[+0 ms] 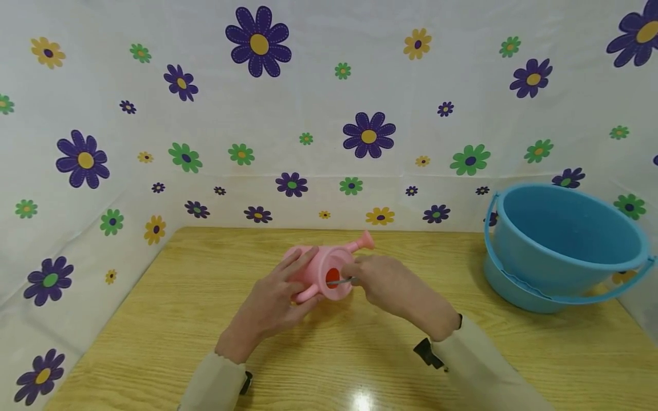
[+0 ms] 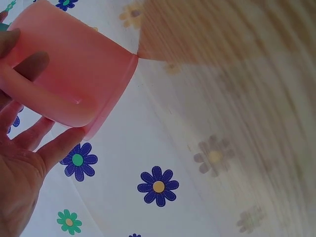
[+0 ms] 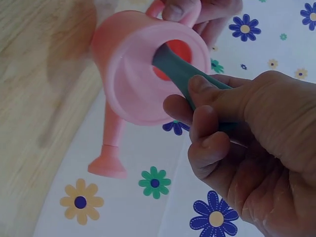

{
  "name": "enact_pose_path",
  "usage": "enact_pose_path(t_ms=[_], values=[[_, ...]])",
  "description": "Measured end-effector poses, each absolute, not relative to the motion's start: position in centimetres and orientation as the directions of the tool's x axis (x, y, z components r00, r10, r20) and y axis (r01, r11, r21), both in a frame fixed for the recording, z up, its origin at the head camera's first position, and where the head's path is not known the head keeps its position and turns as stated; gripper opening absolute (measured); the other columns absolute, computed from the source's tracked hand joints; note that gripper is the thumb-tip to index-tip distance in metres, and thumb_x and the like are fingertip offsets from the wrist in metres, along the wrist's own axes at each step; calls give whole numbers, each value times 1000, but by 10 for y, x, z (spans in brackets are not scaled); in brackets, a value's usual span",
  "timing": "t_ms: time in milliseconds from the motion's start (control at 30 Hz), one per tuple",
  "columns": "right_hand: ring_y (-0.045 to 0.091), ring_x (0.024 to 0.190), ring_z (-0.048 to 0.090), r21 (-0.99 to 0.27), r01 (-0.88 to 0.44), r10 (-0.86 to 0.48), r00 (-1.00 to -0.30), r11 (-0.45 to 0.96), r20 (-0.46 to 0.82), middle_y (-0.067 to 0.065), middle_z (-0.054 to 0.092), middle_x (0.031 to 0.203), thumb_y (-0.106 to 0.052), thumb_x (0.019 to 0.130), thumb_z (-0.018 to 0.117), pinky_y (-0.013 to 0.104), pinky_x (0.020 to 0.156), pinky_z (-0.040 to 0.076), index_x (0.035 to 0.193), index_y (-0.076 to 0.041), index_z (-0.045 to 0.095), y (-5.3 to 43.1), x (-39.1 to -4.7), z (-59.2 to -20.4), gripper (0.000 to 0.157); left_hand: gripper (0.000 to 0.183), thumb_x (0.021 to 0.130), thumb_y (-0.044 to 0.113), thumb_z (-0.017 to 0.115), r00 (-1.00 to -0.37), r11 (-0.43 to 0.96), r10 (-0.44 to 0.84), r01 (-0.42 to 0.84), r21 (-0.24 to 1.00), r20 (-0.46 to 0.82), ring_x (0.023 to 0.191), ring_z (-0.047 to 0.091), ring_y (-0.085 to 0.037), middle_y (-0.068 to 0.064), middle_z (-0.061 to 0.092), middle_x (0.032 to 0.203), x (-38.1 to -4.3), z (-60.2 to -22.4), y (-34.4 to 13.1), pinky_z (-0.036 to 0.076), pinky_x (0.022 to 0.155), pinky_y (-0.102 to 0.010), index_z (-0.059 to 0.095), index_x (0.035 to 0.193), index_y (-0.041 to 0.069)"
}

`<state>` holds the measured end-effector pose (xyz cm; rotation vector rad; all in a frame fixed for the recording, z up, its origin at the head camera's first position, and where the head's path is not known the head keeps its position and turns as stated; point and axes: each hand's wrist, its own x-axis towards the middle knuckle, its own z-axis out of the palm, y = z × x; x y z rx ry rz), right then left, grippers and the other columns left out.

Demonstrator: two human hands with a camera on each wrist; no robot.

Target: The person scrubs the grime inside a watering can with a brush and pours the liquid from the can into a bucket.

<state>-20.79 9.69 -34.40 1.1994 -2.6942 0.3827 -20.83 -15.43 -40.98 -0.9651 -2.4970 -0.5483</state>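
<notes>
A pink watering can (image 1: 315,268) lies tipped above the table in the head view, its opening turned toward my right side and its spout pointing away. My left hand (image 1: 269,305) grips it, fingers over the body and around the handle. In the left wrist view the can's base (image 2: 111,94) and handle show. My right hand (image 1: 393,288) pinches a dark teal, tapering tool (image 3: 182,71), its end reaching into the can's round red-orange opening (image 3: 180,54). The tool's far end is hidden inside, so I cannot tell its kind.
A blue bucket (image 1: 545,274) with a lowered handle stands on the right side of the wooden table (image 1: 195,297). White cloth (image 1: 319,91) printed with purple, green and yellow flowers hangs behind the table and along its sides.
</notes>
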Motion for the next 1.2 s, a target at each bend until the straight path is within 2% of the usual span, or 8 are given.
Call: enact_pose_path(t_ms=[300, 467, 533, 733, 1200], values=[[8, 63, 45, -142, -741, -706, -669, 656, 233, -2, 61, 73, -1, 91, 72, 16, 57, 41, 94, -12, 72, 97, -206, -332, 10, 45, 89, 35, 80, -683, 688, 540, 695, 210, 491, 148, 44, -39, -10, 50, 157, -209, -409, -155, 55, 106, -46, 58, 55, 16], [10, 70, 60, -99, -748, -714, -658, 656, 240, 2, 72, 86, 5, 89, 71, 19, 65, 55, 103, -14, 78, 93, -207, -337, 24, 47, 89, 35, 79, -684, 691, 545, 694, 202, 485, 148, 44, -37, -9, 51, 157, -209, -408, -155, 56, 104, -44, 54, 54, 17], [12, 71, 61, -89, -741, -709, -665, 665, 236, 3, 73, 87, 5, 89, 72, 21, 66, 56, 103, -13, 77, 92, -208, -341, 24, 49, 89, 35, 79, -684, 691, 547, 694, 201, 483, 149, 44, -36, -8, 51, 157, -209, -408, -154, 58, 102, -43, 52, 54, 17], [13, 67, 58, -49, -755, -724, -642, 653, 253, 3, 69, 79, 3, 88, 74, 20, 63, 53, 91, -10, 71, 86, -211, -349, 14, 47, 89, 35, 80, -678, 688, 549, 698, 196, 489, 148, 44, -36, -9, 51, 157, -208, -409, -154, 61, 97, -40, 53, 55, 17], [10, 63, 49, 18, -747, -721, -634, 664, 280, 0, 59, 73, 6, 87, 73, 18, 57, 42, 86, -11, 68, 77, -213, -358, 18, 46, 90, 36, 79, -693, 693, 538, 688, 216, 480, 149, 43, -36, -9, 49, 158, -207, -409, -153, 62, 93, -38, 56, 55, 16]])
